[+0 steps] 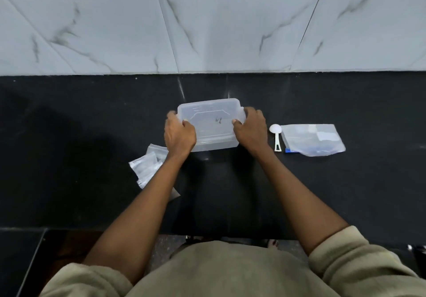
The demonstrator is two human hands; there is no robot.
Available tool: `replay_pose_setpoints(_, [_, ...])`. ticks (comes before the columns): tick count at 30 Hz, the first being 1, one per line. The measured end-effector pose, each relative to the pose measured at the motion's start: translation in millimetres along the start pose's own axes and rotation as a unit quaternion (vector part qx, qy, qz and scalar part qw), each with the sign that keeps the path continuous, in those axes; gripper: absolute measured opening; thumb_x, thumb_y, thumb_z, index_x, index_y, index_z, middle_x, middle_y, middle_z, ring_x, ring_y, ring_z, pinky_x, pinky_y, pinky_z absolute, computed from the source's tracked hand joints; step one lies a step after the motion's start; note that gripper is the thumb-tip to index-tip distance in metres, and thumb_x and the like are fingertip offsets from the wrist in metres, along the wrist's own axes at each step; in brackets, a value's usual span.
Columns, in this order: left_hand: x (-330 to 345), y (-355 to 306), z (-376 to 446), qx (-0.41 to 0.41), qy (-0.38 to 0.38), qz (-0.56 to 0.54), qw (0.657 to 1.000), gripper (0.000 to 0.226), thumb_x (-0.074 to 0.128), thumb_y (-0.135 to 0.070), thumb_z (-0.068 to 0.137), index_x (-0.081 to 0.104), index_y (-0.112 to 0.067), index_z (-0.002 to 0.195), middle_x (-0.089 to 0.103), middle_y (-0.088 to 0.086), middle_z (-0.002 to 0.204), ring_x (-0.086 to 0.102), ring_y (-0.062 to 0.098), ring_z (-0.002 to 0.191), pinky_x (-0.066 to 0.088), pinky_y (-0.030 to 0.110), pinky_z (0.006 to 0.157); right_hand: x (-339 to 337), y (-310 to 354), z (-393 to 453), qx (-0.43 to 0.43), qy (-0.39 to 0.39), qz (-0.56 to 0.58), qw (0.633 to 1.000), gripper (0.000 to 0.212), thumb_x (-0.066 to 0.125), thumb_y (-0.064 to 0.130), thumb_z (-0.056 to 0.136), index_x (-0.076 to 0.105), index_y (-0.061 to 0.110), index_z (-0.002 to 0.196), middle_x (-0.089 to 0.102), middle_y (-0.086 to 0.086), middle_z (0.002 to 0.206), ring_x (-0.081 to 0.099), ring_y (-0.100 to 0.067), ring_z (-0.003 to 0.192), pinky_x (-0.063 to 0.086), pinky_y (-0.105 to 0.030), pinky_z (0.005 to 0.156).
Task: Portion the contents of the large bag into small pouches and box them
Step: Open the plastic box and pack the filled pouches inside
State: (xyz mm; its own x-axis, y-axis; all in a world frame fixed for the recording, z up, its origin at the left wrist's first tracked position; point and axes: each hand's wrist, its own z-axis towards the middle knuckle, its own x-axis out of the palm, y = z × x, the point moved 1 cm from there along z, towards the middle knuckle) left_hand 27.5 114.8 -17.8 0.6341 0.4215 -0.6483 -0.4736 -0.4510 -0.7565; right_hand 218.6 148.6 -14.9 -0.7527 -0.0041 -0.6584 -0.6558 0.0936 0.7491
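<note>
The clear plastic box (pixel 211 125) sits in the middle of the dark surface (pixel 92 116), lid on, with its long axis running left to right, parallel to the tiled wall behind it; a small scribble shows through the lid near the centre. The person holds it at both short ends: the left hand (pixel 179 134) curls its grip around the left end, thumb on top of the lid, and the right hand (pixel 250 130) clamps the right end the same way. That two-ended hold looks meant to steady the box while the lid is prised off or pressed down; I cannot tell which. Just right of the right hand a white plastic scoop (pixel 276 136) lies with its bowl toward the wall and its handle toward the person, and beside it the large bag (pixel 313 140) lies flat, its long side also across the surface, within easy reach for scooping. At the near left, partly under the left forearm, a loose heap of small clear pouches (pixel 147 165) waits; whether any are filled is not clear from here.
</note>
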Motion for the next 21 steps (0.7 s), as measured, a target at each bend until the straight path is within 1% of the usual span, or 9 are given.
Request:
replay_pose_setpoints(4, [-8.3,16.7,14.6,0.017,0.042,-0.044,0.998,0.017,0.046,-0.019,0.094,0.053,-0.018,0.109,0.061,0.001,0.107,0.06,0.024,0.1,0.052,0.04,0.084,-2.4,-1.6,-11.4,0.059,-0.039,-0.027,0.997,0.029,0.068,0.022,0.084,0.056,0.008,0.107,0.061,-0.009,0.109,0.061,-0.024,0.095,0.055,-0.039,0.077])
replay_pose_setpoints(6, [-6.8,20.8,18.9,0.015,0.066,-0.048,0.997,0.013,0.046,-0.021,0.097,0.056,-0.018,0.104,0.062,0.0,0.103,0.06,0.021,0.095,0.048,0.033,0.076,-2.5,0.8,-18.5,0.071,-0.055,-0.081,0.993,0.034,0.063,0.024,0.082,0.054,0.006,0.11,0.058,-0.012,0.112,0.058,-0.028,0.099,0.054,-0.043,0.081])
replay_pose_setpoints(9, [0.2,24.8,26.8,0.027,0.093,-0.057,0.994,0.021,0.045,-0.032,0.1,0.06,-0.018,0.096,0.061,0.003,0.106,0.059,0.02,0.094,0.047,0.031,0.076,0.4,8.0,-22.0,-0.018,-0.098,-0.184,0.978,0.053,0.062,0.023,0.075,0.051,0.004,0.122,0.052,-0.015,0.123,0.05,-0.034,0.111,0.047,-0.045,0.092])
replay_pose_setpoints(11, [5.7,25.2,34.6,0.014,0.099,-0.075,0.992,0.03,0.044,-0.036,0.101,0.058,-0.017,0.082,0.058,0.005,0.103,0.056,0.02,0.089,0.047,0.035,0.079,5.6,12.0,-18.3,-0.074,-0.061,-0.211,0.973,0.061,0.062,0.023,0.076,0.05,0.009,0.134,0.051,-0.012,0.133,0.049,-0.031,0.118,0.043,-0.045,0.098])
replay_pose_setpoints(13, [10.4,24.1,37.5,-0.032,0.136,-0.158,0.977,0.033,0.043,-0.03,0.102,0.049,-0.017,0.073,0.056,0.003,0.085,0.051,0.016,0.073,0.044,0.033,0.069,11.3,12.7,-13.8,-0.103,-0.031,-0.229,0.967,0.055,0.057,0.026,0.082,0.054,0.015,0.135,0.052,-0.01,0.13,0.049,-0.029,0.119,0.041,-0.045,0.098])
replay_pose_setpoints(14, [12.0,24.1,37.5,-0.057,0.155,-0.204,0.965,0.033,0.043,-0.025,0.103,0.047,-0.017,0.071,0.054,0.0,0.076,0.048,0.014,0.066,0.042,0.031,0.063,12.6,12.0,-11.0,-0.11,-0.033,-0.24,0.964,0.05,0.055,0.029,0.085,0.057,0.017,0.133,0.053,-0.009,0.126,0.05,-0.029,0.116,0.041,-0.045,0.096])
replay_pose_setpoints(16, [10.2,24.7,38.4,-0.092,0.184,-0.262,0.943,0.033,0.042,-0.016,0.103,0.046,-0.018,0.071,0.052,-0.002,0.07,0.046,0.013,0.061,0.042,0.028,0.057,15.0,12.3,-6.7,-0.114,-0.052,-0.255,0.959,0.042,0.053,0.034,0.09,0.062,0.016,0.127,0.053,-0.009,0.119,0.05,-0.028,0.11,0.041,-0.044,0.093])
replay_pose_setpoints(18, [10.4,25.6,38.9,-0.126,0.213,-0.305,0.92,0.029,0.042,-0.01,0.101,0.049,-0.017,0.073,0.057,0.001,0.072,0.053,0.016,0.062,0.047,0.031,0.058,16.1,12.7,-6.1,-0.121,-0.063,-0.266,0.954,0.037,0.054,0.037,0.094,0.063,0.014,0.122,0.053,-0.01,0.117,0.05,-0.028,0.108,0.041,-0.045,0.091])
replay_pose_setpoints(21, [12.1,27.7,39.6,-0.168,0.211,-0.358,0.894,0.026,0.044,-0.008,0.1,0.052,-0.014,0.076,0.061,0.003,0.072,0.057,0.019,0.061,0.051,0.032,0.059,15.3,10.0,-5.6,-0.139,-0.074,-0.264,0.952,0.034,0.056,0.036,0.095,0.064,0.014,0.119,0.052,-0.01,0.115,0.05,-0.029,0.106,0.041,-0.045,0.09])
